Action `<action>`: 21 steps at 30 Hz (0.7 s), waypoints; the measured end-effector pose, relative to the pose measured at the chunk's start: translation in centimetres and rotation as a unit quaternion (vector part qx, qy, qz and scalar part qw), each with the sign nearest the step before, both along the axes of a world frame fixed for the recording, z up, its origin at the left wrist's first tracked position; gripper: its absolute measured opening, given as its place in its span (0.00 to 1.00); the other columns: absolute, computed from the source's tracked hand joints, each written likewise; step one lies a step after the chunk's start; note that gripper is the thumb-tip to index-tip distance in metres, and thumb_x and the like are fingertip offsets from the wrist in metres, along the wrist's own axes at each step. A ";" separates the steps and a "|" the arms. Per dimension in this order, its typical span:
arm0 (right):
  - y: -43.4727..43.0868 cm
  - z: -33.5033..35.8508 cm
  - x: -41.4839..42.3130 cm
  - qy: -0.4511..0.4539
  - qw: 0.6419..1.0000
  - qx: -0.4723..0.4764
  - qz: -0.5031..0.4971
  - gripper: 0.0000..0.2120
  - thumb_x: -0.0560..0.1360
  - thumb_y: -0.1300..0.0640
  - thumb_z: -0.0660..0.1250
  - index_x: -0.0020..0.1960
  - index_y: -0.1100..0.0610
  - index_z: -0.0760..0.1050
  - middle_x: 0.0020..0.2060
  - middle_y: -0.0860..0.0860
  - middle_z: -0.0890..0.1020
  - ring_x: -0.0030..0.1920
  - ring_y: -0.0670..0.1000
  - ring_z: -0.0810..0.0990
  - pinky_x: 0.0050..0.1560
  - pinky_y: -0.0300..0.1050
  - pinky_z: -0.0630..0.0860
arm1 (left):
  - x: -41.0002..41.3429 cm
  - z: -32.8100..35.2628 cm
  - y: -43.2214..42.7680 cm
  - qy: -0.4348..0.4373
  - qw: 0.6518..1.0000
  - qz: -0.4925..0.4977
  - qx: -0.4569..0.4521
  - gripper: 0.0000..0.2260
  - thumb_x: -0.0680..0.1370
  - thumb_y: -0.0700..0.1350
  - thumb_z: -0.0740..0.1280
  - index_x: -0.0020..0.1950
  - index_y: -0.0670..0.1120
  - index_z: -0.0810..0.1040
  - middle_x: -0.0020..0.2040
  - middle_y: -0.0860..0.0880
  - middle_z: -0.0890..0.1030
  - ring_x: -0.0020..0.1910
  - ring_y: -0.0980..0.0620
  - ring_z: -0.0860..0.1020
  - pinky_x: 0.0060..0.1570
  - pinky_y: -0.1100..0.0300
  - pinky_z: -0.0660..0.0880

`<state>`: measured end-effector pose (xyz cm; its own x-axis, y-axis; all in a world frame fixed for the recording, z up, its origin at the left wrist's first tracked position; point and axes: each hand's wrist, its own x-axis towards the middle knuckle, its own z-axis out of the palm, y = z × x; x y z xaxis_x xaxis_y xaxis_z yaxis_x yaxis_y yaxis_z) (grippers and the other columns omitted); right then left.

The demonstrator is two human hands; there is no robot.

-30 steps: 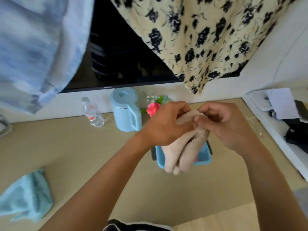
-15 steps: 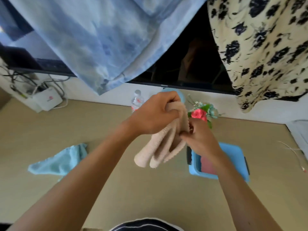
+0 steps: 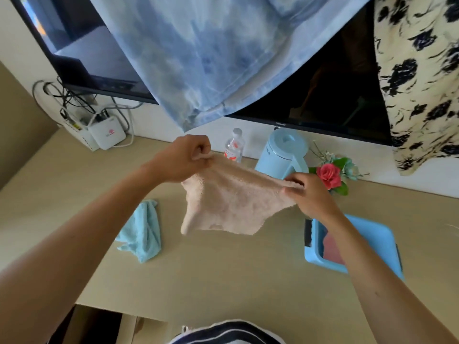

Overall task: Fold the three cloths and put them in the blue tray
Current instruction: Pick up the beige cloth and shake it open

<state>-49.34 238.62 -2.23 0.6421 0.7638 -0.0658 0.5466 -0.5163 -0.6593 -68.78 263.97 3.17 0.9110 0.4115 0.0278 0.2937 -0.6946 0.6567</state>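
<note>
A beige terry cloth [image 3: 233, 204] is being held up in the air above the tan surface [image 3: 223, 276], stretched between two hands. Its upper left corner is being pinched by the left hand [image 3: 185, 158], whose fingers [image 3: 201, 155] are being curled tight around the edge. Its upper right corner is being gripped by the right hand [image 3: 308, 194], with the fingers [image 3: 294, 186] pressed together on the fabric. The top edge is being drawn nearly taut from left to right, dipping slightly toward the right hand, so the long axis is running across the view; the rest is hanging loose below, with the lower edge pointing down toward the surface and not touching it.

A second cloth, light blue [image 3: 142, 232], is lying crumpled on the surface, below and to the left of the held one and apart from it. A blue tray [image 3: 377, 234] is sitting on the surface under the right forearm, and a folded pink cloth [image 3: 331, 249] is lying inside it, partly hidden by the arm. Three cloths are being counted in all: one held, one on the surface, one in the single tray.

Along the wall, one clear plastic bottle [image 3: 234, 146], one pale blue kettle [image 3: 283, 152] and one pink artificial rose [image 3: 329, 176] are being seen behind the hands
</note>
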 end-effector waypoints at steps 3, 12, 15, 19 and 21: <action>0.1 -0.2 0.9 -0.012 1.000 0.028 -0.004 0.01 0.76 0.61 0.71 0.48 0.58 0.80 0.33 0.43 0.78 0.29 0.35 0.75 0.33 0.30 0.66 | -0.3 -2.1 1.1 -0.013 0.999 0.017 0.045 0.07 0.74 0.38 0.71 0.50 0.46 0.79 0.38 0.54 0.78 0.35 0.59 0.74 0.38 0.64 0.67; -2.5 -0.6 -0.7 0.020 0.998 0.050 0.033 0.02 0.74 0.62 0.73 0.46 0.58 0.81 0.37 0.46 0.82 0.37 0.39 0.78 0.37 0.30 0.70 | -3.6 -4.8 -0.4 -0.035 0.994 -0.020 0.097 0.05 0.74 0.38 0.72 0.48 0.46 0.85 0.43 0.53 0.85 0.39 0.55 0.80 0.44 0.72 0.70; -3.8 -3.2 -2.6 0.101 0.994 -0.001 0.046 0.06 0.73 0.61 0.75 0.43 0.51 0.82 0.35 0.46 0.83 0.35 0.39 0.76 0.38 0.33 0.70 | -6.2 -7.9 -1.2 0.021 0.994 -0.055 0.087 0.05 0.74 0.40 0.73 0.48 0.48 0.84 0.44 0.55 0.85 0.41 0.55 0.81 0.44 0.62 0.74; -5.5 -8.8 -5.7 0.134 0.981 -0.100 0.094 0.13 0.71 0.59 0.76 0.37 0.44 0.77 0.33 0.40 0.80 0.36 0.37 0.76 0.41 0.36 0.72 | -9.7 -13.5 -3.1 0.124 0.989 -0.076 0.039 0.05 0.75 0.42 0.72 0.50 0.50 0.85 0.44 0.63 0.80 0.47 0.57 0.81 0.47 0.71 0.70; -6.3 -11.7 -7.3 0.147 0.972 -0.152 0.105 0.04 0.71 0.58 0.75 0.40 0.52 0.81 0.37 0.46 0.83 0.40 0.43 0.80 0.46 0.48 0.77 | -11.2 -16.4 -4.1 0.166 0.983 -0.080 0.021 0.06 0.76 0.45 0.71 0.52 0.51 0.85 0.46 0.63 0.81 0.48 0.60 0.80 0.46 0.77 0.66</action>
<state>-56.62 232.29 -13.96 0.3937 0.7927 -0.4655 0.4726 -0.6089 -0.6371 -80.01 259.84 -13.19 0.9259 0.2674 -0.2670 0.3714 -0.7738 0.5130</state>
